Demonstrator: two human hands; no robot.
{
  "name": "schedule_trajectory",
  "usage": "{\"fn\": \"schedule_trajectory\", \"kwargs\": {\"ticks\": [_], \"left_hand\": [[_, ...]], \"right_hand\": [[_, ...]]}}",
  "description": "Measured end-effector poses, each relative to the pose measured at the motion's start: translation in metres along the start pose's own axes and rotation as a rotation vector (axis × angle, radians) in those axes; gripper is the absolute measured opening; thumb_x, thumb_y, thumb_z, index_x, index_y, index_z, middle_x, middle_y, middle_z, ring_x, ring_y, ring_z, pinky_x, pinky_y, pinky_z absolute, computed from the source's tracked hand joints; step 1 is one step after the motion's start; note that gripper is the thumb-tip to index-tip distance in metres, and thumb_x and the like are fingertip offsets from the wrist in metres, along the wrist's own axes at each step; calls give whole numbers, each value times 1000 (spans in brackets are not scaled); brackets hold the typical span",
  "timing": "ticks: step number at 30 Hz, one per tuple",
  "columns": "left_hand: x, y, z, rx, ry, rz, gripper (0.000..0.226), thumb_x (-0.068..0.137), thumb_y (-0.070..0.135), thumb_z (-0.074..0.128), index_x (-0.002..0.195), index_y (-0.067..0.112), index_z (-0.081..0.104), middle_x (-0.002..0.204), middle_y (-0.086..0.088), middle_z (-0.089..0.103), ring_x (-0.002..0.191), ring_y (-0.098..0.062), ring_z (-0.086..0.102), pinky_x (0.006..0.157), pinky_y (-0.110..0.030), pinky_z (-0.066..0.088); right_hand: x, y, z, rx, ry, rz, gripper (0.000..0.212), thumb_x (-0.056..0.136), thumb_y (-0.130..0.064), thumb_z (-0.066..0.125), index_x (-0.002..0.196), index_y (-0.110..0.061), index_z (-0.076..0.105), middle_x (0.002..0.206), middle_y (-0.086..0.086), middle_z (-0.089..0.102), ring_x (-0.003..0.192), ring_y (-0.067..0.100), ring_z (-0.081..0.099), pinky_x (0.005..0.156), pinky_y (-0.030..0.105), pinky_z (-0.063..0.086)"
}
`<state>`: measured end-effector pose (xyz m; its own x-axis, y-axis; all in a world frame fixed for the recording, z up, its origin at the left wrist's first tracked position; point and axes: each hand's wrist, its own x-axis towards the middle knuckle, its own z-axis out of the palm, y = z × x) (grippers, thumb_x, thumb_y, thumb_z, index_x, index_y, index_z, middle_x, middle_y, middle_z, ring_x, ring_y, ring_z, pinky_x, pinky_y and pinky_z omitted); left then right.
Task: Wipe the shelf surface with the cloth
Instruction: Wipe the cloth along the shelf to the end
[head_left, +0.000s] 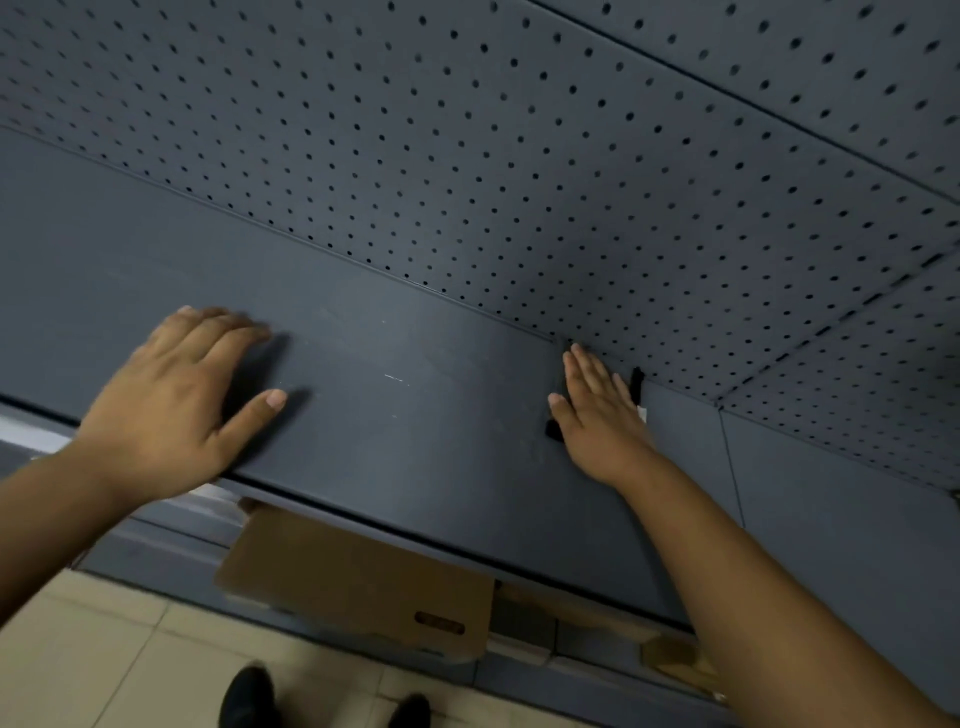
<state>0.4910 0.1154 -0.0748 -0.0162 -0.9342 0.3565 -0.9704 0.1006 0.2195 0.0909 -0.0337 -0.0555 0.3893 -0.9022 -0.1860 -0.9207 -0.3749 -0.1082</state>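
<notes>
The dark grey shelf surface (405, 395) runs across the view from left to right. My left hand (176, 400) lies flat on it near the front edge, fingers apart and holding nothing. My right hand (597, 415) is pressed flat, fingers together, near the shelf's back edge. Under it lies a dark cloth (554, 430). Only small black bits and a white tag of the cloth stick out on both sides of the hand; the rest is hidden.
A grey pegboard wall (519, 156) rises right behind the shelf. A seam (730, 467) divides the shelf to the right of my right arm. A brown cardboard box (358, 582) sits on the lower level. Below are the tiled floor and my black shoes (249, 696).
</notes>
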Motion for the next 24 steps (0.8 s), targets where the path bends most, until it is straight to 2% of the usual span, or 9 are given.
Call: {"fn": "schedule_trajectory", "kwargs": {"ticks": [6, 10, 14, 24], "left_hand": [[9, -15, 4, -47, -17, 22, 73, 99, 65, 34, 137, 6, 53, 135, -21, 59, 132, -42, 50, 120, -57, 34], [5, -17, 7, -95, -41, 16, 73, 99, 66, 34, 140, 8, 52, 137, -20, 59, 134, -41, 50, 119, -58, 35], [5, -17, 6, -121, -36, 25, 73, 99, 65, 35, 140, 8, 53, 138, -18, 59, 134, -41, 50, 117, -58, 36], [6, -14, 4, -121, -31, 30, 73, 99, 64, 35, 142, 7, 52, 140, -18, 59, 136, -41, 49, 118, -58, 35]], "right_hand": [[-73, -31, 18, 22, -21, -8, 66, 98, -55, 1, 153, -27, -22, 161, -11, -29, 144, 0, -28, 120, 31, -15], [-109, -51, 24, 28, -26, -16, 68, 93, -61, -9, 151, -29, -27, 159, -14, -34, 143, -1, -31, 121, 34, -13], [-120, -59, 27, 24, -22, 3, 69, 94, -61, -7, 152, -29, -25, 159, -17, -33, 144, -1, -30, 122, 37, -11], [-12, -47, 10, 33, 9, 54, 64, 104, -48, 11, 157, -22, -13, 164, -8, -21, 148, 4, -21, 121, 34, -13]]}}
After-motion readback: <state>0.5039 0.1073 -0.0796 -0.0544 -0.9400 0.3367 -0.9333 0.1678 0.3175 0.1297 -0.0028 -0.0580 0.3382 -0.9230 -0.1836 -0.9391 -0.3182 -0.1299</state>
